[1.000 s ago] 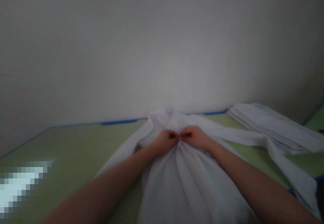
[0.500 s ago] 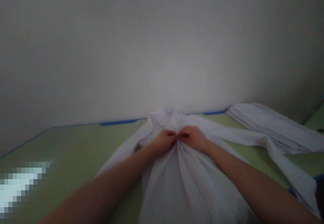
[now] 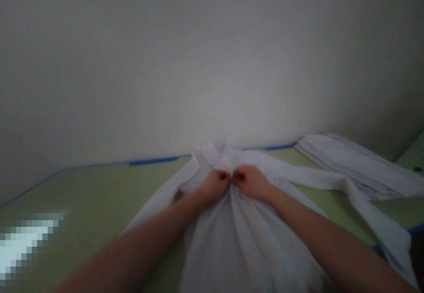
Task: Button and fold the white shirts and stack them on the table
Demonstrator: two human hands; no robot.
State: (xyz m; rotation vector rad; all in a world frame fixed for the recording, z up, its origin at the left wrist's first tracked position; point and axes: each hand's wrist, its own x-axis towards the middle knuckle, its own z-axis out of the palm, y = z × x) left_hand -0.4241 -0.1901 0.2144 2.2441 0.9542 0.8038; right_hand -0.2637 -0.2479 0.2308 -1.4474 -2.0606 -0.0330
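Note:
A white long-sleeved shirt (image 3: 225,249) lies across the table, its collar toward the wall and its sleeves spread to both sides. My left hand (image 3: 216,183) and my right hand (image 3: 248,179) meet on its front, a little below the collar. Both are closed, with fingertips pinching the cloth at one spot. Folds fan out from that spot toward me. Whether a button lies between the fingers is hidden. The right sleeve runs over the table and hangs toward its near edge.
A stack of folded white garments (image 3: 351,165) lies at the back right, close to the sleeve. The green table top (image 3: 109,196) has blue edging and meets a plain grey wall (image 3: 198,63). Light falls in a bright, pixelated patch at the lower left.
Almost nothing differs. Both hands stay pinched on the shirt front at the same spot, with only a slight shift of the whole view.

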